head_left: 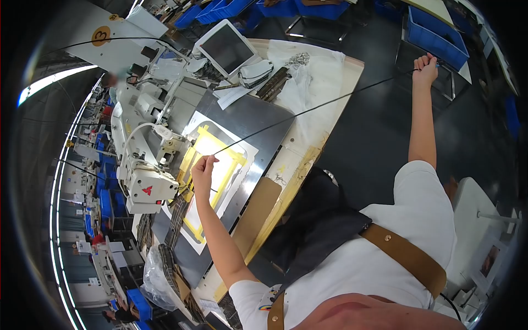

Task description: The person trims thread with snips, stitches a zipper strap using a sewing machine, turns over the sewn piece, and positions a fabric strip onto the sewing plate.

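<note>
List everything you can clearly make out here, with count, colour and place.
Cord: one, black, stretched between the hands
Machine head: one, white, left of the sheet
White sheet: at least one, on the metal plate
Yellow tape: several strips, yellow, on the sheet
Metal plate: one, grey, on the worktable
Worktable: one, pale, centre
Screen: one, dark, white casing, worktable's far end
Board: one, brown, worktable's near edge
Bins: several, blue, background
Left hand: one, bare, over the sheet
Right hand: one, bare, upper right
</note>
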A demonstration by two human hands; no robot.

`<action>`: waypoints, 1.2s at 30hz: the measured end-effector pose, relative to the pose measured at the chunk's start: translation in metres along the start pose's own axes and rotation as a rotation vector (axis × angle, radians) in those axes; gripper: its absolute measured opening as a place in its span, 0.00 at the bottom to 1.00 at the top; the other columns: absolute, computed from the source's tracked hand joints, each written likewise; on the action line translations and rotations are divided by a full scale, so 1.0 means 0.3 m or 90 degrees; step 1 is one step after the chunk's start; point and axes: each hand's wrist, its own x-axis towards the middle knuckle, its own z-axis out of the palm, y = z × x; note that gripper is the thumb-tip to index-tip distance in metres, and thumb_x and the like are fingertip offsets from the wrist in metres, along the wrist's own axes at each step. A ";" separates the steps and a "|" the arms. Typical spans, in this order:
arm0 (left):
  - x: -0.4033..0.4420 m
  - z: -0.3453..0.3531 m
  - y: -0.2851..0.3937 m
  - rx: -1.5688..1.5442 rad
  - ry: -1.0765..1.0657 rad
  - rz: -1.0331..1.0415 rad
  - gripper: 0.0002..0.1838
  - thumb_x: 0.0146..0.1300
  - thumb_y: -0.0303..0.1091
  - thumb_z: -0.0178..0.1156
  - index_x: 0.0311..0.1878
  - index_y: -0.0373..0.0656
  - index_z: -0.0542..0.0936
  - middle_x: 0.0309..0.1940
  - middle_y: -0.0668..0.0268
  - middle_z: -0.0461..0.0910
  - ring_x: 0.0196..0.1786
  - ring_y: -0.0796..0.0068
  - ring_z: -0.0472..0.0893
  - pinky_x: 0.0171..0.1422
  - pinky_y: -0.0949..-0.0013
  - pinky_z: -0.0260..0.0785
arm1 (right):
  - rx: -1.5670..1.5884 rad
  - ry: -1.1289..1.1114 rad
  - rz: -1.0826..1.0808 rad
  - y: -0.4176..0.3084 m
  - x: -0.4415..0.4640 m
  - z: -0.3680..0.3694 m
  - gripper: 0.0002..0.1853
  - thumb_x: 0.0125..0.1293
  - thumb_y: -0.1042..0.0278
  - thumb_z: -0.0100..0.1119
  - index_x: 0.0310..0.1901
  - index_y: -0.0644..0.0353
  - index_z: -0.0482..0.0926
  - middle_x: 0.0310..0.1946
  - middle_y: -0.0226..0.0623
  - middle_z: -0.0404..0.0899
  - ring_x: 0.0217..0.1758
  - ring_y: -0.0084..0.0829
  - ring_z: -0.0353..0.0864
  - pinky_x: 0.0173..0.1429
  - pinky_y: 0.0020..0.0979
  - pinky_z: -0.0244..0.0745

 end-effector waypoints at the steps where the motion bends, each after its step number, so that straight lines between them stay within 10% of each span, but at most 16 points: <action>1: -0.015 -0.010 0.003 -0.002 -0.004 -0.010 0.17 0.76 0.41 0.60 0.34 0.39 0.85 0.20 0.82 0.59 0.25 0.89 0.54 0.29 0.75 0.42 | 0.001 0.017 0.009 0.000 0.011 0.005 0.19 0.85 0.58 0.38 0.42 0.63 0.74 0.21 0.27 0.58 0.19 0.22 0.51 0.26 0.30 0.49; 4: -0.038 0.004 0.020 -0.054 -0.021 -0.019 0.17 0.78 0.42 0.57 0.38 0.38 0.83 0.20 0.83 0.58 0.24 0.90 0.55 0.29 0.76 0.45 | 0.023 0.020 0.051 0.002 0.031 0.016 0.18 0.84 0.59 0.40 0.43 0.64 0.75 0.21 0.27 0.59 0.19 0.21 0.52 0.25 0.29 0.49; 11: -0.073 0.079 0.232 -0.401 -0.103 -0.046 0.20 0.82 0.34 0.48 0.70 0.34 0.69 0.31 0.74 0.69 0.31 0.86 0.64 0.36 0.80 0.58 | -0.270 -0.453 0.168 0.079 -0.337 0.342 0.18 0.81 0.55 0.51 0.48 0.65 0.79 0.24 0.22 0.63 0.22 0.13 0.58 0.26 0.20 0.50; 13: -0.085 0.089 0.304 -0.470 -0.095 -0.031 0.23 0.81 0.32 0.48 0.74 0.33 0.66 0.33 0.73 0.69 0.32 0.85 0.65 0.37 0.79 0.60 | -0.414 -0.587 0.245 0.164 -0.423 0.425 0.19 0.80 0.54 0.53 0.49 0.65 0.79 0.24 0.29 0.69 0.25 0.23 0.69 0.30 0.25 0.61; 16: -0.086 0.073 0.320 -0.564 -0.051 -0.020 0.26 0.79 0.27 0.47 0.77 0.32 0.61 0.37 0.69 0.72 0.33 0.83 0.66 0.37 0.78 0.62 | -0.603 -0.801 -0.201 0.419 -0.543 0.427 0.17 0.79 0.57 0.52 0.50 0.66 0.78 0.27 0.41 0.73 0.31 0.39 0.77 0.40 0.38 0.72; 19: -0.105 0.050 0.275 -0.635 0.028 0.048 0.25 0.78 0.23 0.49 0.76 0.32 0.63 0.43 0.66 0.76 0.36 0.83 0.71 0.39 0.77 0.68 | -0.780 -0.800 -0.316 0.603 -0.543 0.330 0.16 0.75 0.61 0.56 0.54 0.65 0.77 0.36 0.52 0.78 0.41 0.54 0.80 0.51 0.49 0.74; 25: -0.116 0.034 0.206 -0.619 0.103 0.010 0.20 0.77 0.23 0.52 0.69 0.32 0.72 0.49 0.63 0.80 0.38 0.82 0.73 0.43 0.78 0.71 | -1.036 -0.756 -0.405 0.632 -0.560 0.263 0.23 0.67 0.68 0.64 0.62 0.62 0.76 0.53 0.54 0.78 0.56 0.53 0.78 0.61 0.47 0.74; 28: -0.123 0.097 0.216 -0.587 0.056 0.004 0.20 0.78 0.26 0.52 0.69 0.30 0.71 0.56 0.58 0.81 0.50 0.75 0.81 0.58 0.75 0.75 | -0.833 -0.768 -0.548 0.521 -0.699 0.351 0.24 0.67 0.67 0.64 0.64 0.61 0.76 0.54 0.50 0.79 0.61 0.48 0.76 0.66 0.43 0.71; 31: -0.136 0.233 0.274 -0.574 -0.092 -0.032 0.23 0.80 0.30 0.49 0.73 0.29 0.66 0.68 0.50 0.75 0.68 0.64 0.78 0.73 0.67 0.70 | -0.385 -0.983 -0.037 0.296 -0.965 0.504 0.20 0.69 0.66 0.64 0.61 0.60 0.80 0.58 0.42 0.80 0.64 0.45 0.76 0.70 0.42 0.68; 36: -0.145 0.408 0.340 -0.532 -0.220 -0.037 0.24 0.82 0.30 0.46 0.75 0.29 0.63 0.68 0.53 0.73 0.68 0.66 0.76 0.74 0.65 0.68 | -0.329 -0.990 -0.231 0.109 -1.213 0.481 0.15 0.62 0.65 0.67 0.50 0.56 0.83 0.47 0.37 0.79 0.54 0.42 0.78 0.59 0.43 0.70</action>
